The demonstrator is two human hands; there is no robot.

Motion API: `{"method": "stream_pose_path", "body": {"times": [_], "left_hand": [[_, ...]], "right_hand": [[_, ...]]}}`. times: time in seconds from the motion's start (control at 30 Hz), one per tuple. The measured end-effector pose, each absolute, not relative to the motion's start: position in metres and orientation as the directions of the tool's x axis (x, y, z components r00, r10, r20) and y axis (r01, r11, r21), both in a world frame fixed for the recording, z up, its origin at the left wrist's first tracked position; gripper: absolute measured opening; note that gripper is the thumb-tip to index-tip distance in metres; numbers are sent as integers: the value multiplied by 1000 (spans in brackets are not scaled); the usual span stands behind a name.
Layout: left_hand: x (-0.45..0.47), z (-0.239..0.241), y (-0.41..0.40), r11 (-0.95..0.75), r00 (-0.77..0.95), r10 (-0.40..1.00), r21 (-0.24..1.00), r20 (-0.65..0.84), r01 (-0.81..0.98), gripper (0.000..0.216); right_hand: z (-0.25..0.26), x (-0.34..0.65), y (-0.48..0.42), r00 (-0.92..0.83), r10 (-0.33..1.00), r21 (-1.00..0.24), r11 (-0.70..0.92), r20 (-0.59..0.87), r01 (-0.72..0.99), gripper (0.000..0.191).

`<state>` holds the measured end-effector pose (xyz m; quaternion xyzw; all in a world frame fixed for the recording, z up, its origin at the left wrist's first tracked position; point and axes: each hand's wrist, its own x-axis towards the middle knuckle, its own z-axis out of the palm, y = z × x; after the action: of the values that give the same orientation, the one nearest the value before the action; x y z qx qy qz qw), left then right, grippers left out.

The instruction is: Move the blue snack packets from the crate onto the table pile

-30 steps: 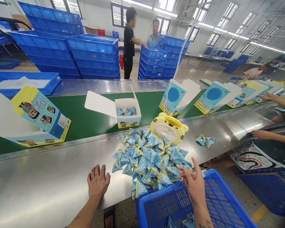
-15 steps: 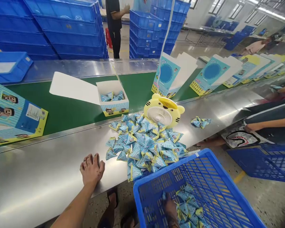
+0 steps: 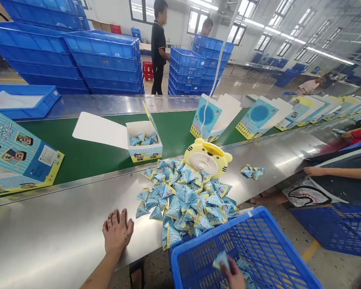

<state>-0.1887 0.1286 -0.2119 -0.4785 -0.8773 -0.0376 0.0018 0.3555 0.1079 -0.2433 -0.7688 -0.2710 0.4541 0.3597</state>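
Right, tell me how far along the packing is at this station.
Done so far: a few packets lie in the open box on the green belt. In hand: the right hand holds a packet inside the blue crate, while the left hand rests flat on the steel table. Left: the big pile of packets beside the tiger fan, and the box is not full.

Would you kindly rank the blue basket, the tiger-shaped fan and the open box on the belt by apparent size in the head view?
1. Blue basket, though it is nearest the camera.
2. Open box, flap included.
3. Tiger-shaped fan; close to the box body alone.
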Motion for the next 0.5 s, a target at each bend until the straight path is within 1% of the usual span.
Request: {"method": "stream_pose_path", "body": {"times": [0.03, 0.07, 0.1, 0.17, 0.23, 0.27, 0.3, 0.37, 0.4, 0.43, 0.47, 0.5], "left_hand": [[-189, -212, 128, 539, -542, 839, 63, 41, 840, 57], [-189, -212, 129, 538, -541, 840, 62, 42, 841, 57], [-189, -213, 129, 536, -538, 842, 62, 40, 842, 57], [-189, -213, 129, 535, -538, 842, 65, 34, 842, 56], [-189, -213, 129, 537, -540, 841, 70, 34, 841, 57], [-189, -213, 129, 541, -544, 838, 72, 32, 838, 57], [-189, -213, 129, 544, -547, 836, 75, 28, 836, 57], [-189, -214, 129, 548, -550, 835, 80, 12, 833, 57], [-189, -214, 129, 548, -550, 835, 83, 4, 832, 57], [-189, -214, 129, 546, -548, 836, 85, -1, 833, 56], [-189, -215, 129, 544, -546, 838, 86, -2, 835, 56], [-189, -215, 129, 543, -545, 839, 86, 0, 836, 56]], "right_hand": [[-215, 351, 124, 485, 700, -824, -562, -524, -79, 72], [-184, 344, 143, 535, 666, -849, -473, -520, -237, 77], [-151, 334, 163, 553, 686, -882, -369, -472, -295, 78], [-89, 309, 205, 441, 834, -932, -219, -333, -290, 73], [-44, 283, 241, 421, 885, -977, -143, -196, -155, 78], [-32, 274, 254, 415, 900, -990, -102, -133, -97, 78], [-28, 268, 260, 432, 898, -996, -68, -87, -60, 77], [-45, 265, 254, 503, 863, -999, -52, -52, -14, 68], [-62, 267, 241, 550, 832, -994, -109, -73, 33, 64], [-83, 271, 223, 591, 798, -971, -217, -117, 100, 62], [-106, 274, 201, 618, 767, -911, -362, -172, 195, 60], [-128, 277, 178, 632, 746, -834, -475, -211, 282, 57]]}}
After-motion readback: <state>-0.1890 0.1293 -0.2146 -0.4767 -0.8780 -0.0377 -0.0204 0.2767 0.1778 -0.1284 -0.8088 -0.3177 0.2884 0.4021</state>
